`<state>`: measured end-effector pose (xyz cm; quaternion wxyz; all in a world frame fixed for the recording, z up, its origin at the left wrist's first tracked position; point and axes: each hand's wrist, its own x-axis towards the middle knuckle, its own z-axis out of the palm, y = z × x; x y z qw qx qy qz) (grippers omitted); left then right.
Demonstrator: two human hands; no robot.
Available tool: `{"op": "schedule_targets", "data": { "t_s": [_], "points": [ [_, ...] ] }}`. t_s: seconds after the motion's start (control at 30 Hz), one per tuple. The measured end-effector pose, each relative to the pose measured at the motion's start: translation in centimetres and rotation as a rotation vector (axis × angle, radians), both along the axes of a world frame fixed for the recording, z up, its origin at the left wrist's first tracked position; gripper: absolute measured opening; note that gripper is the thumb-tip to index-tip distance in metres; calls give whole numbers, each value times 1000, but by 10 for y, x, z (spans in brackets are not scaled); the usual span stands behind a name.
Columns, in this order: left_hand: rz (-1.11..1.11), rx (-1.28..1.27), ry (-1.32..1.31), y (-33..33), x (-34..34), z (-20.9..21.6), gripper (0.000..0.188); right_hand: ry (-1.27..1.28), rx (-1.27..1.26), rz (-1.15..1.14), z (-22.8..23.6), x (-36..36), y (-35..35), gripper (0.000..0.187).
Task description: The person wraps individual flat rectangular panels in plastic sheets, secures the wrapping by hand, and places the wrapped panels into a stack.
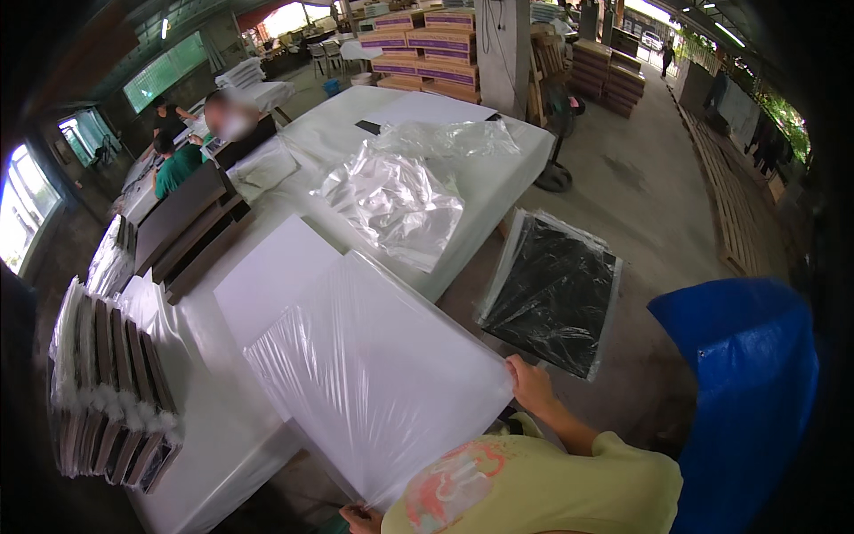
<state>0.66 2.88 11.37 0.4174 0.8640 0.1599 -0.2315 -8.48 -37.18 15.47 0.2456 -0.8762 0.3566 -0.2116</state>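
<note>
Both hands held a white board in a plastic bag: the right hand gripped its right edge, the left hand, partly hidden, seemingly pinched its bottom corner. It rested tilted over the white table.

Crumpled clear plastic sheets are spread on the white table. A black wrapped panel is leaned beside it, near a blue bin. Wrapped dark boards are stacked at left; cardboard boxes are piled behind.
</note>
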Motion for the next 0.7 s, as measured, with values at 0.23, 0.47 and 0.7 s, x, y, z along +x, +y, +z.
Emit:
{"op": "schedule_targets", "data": {
  "t_s": [0.23, 0.47, 0.7],
  "points": [
    [-29, 17, -27, 0, 6, 13, 34, -278, 42, -42, -3, -13, 3, 20],
    [-228, -108, -617, -85, 33, 22, 19, -397, -234, -359, -7, -55, -19, 28],
    [-903, -364, -675, -289, 84, 46, 15, -395, -26, -943, -68, -137, -45, 42]
  ]
}}
